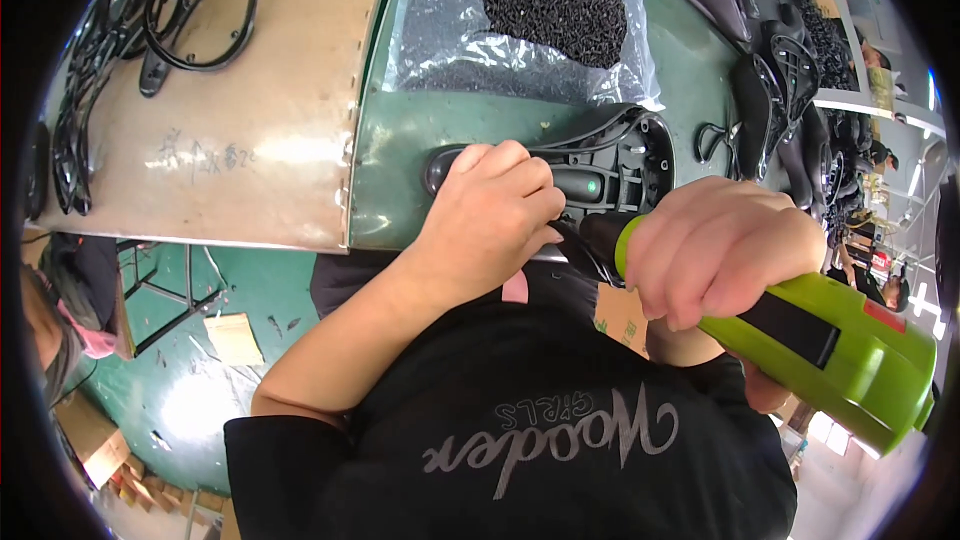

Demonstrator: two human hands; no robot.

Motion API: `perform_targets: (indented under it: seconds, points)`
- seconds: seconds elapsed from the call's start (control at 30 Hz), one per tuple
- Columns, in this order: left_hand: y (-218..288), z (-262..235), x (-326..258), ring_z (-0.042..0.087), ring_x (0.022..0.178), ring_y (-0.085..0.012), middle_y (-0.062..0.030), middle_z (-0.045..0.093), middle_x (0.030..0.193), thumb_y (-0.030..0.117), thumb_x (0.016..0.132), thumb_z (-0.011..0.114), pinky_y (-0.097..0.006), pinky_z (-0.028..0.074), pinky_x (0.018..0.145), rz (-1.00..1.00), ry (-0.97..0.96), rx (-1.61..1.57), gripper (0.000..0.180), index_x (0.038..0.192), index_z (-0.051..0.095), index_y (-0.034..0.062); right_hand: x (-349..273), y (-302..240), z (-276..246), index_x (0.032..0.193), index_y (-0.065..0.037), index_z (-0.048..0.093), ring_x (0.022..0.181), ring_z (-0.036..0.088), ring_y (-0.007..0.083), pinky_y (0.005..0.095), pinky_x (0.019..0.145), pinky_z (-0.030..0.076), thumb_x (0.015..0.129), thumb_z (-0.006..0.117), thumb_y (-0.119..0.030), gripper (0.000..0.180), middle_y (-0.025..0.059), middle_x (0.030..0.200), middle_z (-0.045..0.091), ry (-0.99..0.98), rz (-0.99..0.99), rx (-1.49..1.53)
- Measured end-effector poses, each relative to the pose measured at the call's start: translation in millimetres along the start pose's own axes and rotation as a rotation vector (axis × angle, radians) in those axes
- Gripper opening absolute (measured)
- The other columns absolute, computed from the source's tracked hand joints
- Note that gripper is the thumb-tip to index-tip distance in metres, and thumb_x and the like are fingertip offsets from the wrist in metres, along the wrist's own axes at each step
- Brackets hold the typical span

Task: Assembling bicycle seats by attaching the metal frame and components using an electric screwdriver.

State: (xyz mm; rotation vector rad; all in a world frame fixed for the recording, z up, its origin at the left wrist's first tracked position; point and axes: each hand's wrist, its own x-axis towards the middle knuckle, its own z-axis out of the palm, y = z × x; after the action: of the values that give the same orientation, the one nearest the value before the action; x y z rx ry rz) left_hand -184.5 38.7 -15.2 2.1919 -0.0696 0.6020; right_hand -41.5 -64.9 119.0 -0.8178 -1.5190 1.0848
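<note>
A black bicycle saddle [655, 150] lies on the green tabletop, its ribbed underside facing up. Its narrow nose points left and its wide end right. My left hand [495, 202] is closed over the saddle's narrow part, with fingers curled and thumb toward me. My right hand [718, 245] wraps round a green power tool [850, 355] with a black front end [604, 238]. That front end reaches the saddle's near side; the tool's tip cannot be made out. Part of the saddle's middle is hidden behind my left hand.
Small black screw-like pieces [550, 5] lie on a clear plastic sheet or bag [430, 55] beyond the saddle. Scissors [735, 135] and more black saddles [785, 70] are at the right. Black loop-shaped parts [205, 62] rest on the metal-covered table [270, 170] at left. People are farther off.
</note>
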Motion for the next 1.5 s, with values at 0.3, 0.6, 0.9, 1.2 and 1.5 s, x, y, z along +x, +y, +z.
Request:
perform_targets:
  seconds: [0.3, 0.6, 0.9, 1.2, 1.5]
  points:
    - [-7, -38, 43, 0.055, 0.072, -0.0251, -0.0061, 0.055, 0.074, 0.010, 0.067, 0.072, -0.036, 0.043, 0.066, -0.185, -0.338, -0.298, 0.018, 0.079, 0.058, 0.0064, -27, -42, -5, 0.102, 0.000, 0.050, 0.058, 0.060, 0.0255, 0.0361, 0.053, 0.049, 0.072, 0.080, -0.034, 0.054, 0.0109, 0.076, 0.059, 0.244, -0.328, -0.081]
    - [-96, -10, 144, 0.058, 0.092, -0.0324, -0.0119, 0.061, 0.085, 0.018, 0.066, 0.077, -0.042, 0.048, 0.078, -0.177, -0.368, 0.391, 0.022, 0.076, 0.060, 0.0074, -73, 9, 24, 0.103, 0.002, 0.043, 0.060, 0.054, 0.0234, 0.0331, 0.054, 0.045, 0.069, 0.075, -0.033, 0.059, 0.0115, 0.072, 0.053, 0.836, -0.323, -0.055]
    - [-104, -17, 153, 0.062, 0.071, -0.0337, -0.0158, 0.063, 0.071, 0.008, 0.073, 0.064, -0.041, 0.049, 0.066, -0.238, -0.079, 0.239, 0.008, 0.078, 0.059, 0.0030, -80, 10, 13, 0.100, 0.001, 0.042, 0.055, 0.053, 0.0215, 0.0309, 0.053, 0.044, 0.072, 0.071, -0.037, 0.055, 0.0104, 0.067, 0.051, 0.951, -0.374, -0.041]
    - [-90, -10, 153, 0.065, 0.073, -0.0299, -0.0189, 0.065, 0.077, 0.011, 0.083, 0.061, -0.037, 0.052, 0.065, -0.325, 0.003, -0.027, 0.014, 0.094, 0.060, 0.0026, -90, -1, 14, 0.098, -0.001, 0.041, 0.052, 0.052, 0.0194, 0.0312, 0.054, 0.044, 0.073, 0.070, -0.042, 0.056, 0.0083, 0.067, 0.051, 0.958, -0.410, -0.097]
    - [24, -1, 58, 0.040, 0.053, -0.0072, -0.0002, 0.044, 0.062, 0.027, 0.096, 0.051, -0.021, 0.029, 0.046, -0.586, -0.013, -1.417, 0.028, 0.080, 0.052, 0.0044, -83, -34, -3, 0.101, -0.006, 0.042, 0.055, 0.046, 0.0123, 0.0266, 0.059, 0.035, 0.077, 0.070, -0.036, 0.047, 0.0014, 0.070, 0.048, 0.823, -0.704, 0.200]
